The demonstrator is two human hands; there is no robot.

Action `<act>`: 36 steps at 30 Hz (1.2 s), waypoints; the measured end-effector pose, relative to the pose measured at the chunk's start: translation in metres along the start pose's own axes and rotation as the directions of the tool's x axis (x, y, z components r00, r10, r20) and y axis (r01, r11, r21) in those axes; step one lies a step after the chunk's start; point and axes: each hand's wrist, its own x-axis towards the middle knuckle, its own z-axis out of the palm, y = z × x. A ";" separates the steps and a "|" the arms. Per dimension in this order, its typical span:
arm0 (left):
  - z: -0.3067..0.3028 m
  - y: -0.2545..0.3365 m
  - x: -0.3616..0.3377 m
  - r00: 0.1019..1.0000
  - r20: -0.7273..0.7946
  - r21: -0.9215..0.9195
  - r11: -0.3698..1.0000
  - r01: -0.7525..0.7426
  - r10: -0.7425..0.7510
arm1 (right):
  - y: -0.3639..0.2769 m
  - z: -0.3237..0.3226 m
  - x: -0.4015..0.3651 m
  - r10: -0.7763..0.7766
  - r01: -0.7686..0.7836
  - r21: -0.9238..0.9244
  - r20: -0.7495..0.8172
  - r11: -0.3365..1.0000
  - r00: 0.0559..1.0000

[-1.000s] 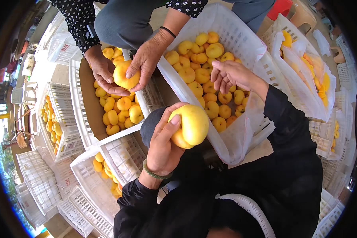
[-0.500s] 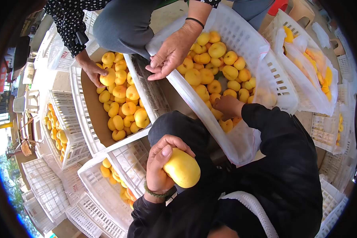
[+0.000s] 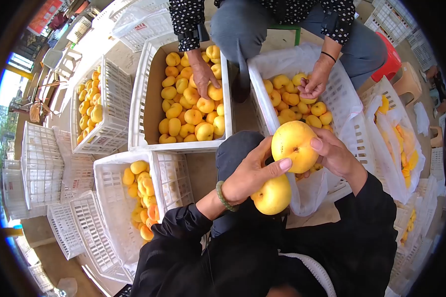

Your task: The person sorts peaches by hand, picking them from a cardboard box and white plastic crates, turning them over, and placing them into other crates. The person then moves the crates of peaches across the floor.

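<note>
In the head view, I have two yellow peaches raised in my hands, just right of the frame's centre. My left hand (image 3: 252, 176) wraps its fingers round the lower yellow peach (image 3: 272, 196), while its thumb presses the front of the upper yellow peach (image 3: 295, 146). My right hand (image 3: 338, 154) pinches that upper one from the right, thumb on top; its other fingers are mostly hidden. I cannot tell whether the peaches touch.

I judge the step in hand to be handling the upper peach between both hands. To my mind, the next move calls for a light, even hold, keeping the lower peach cradled while the right takes weight.

Behind, at right of centre, sits a lined white crate (image 3: 343, 99) of peaches, with a co-worker's hand (image 3: 314, 85) in it. Their other hand (image 3: 203, 79) reaches into the cardboard-lined crate (image 3: 151, 94), upper left of centre.
</note>
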 end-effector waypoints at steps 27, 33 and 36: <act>-0.333 0.027 0.059 0.828 -0.353 0.869 0.175 0.462 -0.436 | 0.049 -0.077 0.006 0.272 -0.374 -0.331 -0.316 0.866 0.909; -0.373 -0.010 0.092 0.884 -0.440 0.898 -0.051 0.438 -0.155 | 0.099 -0.134 -0.005 0.349 -0.571 -0.716 -0.457 0.402 0.818; -0.319 0.017 0.060 0.969 -0.224 0.973 0.030 0.228 -0.102 | 0.152 -0.158 0.008 0.395 -0.498 -0.831 -0.383 0.249 0.835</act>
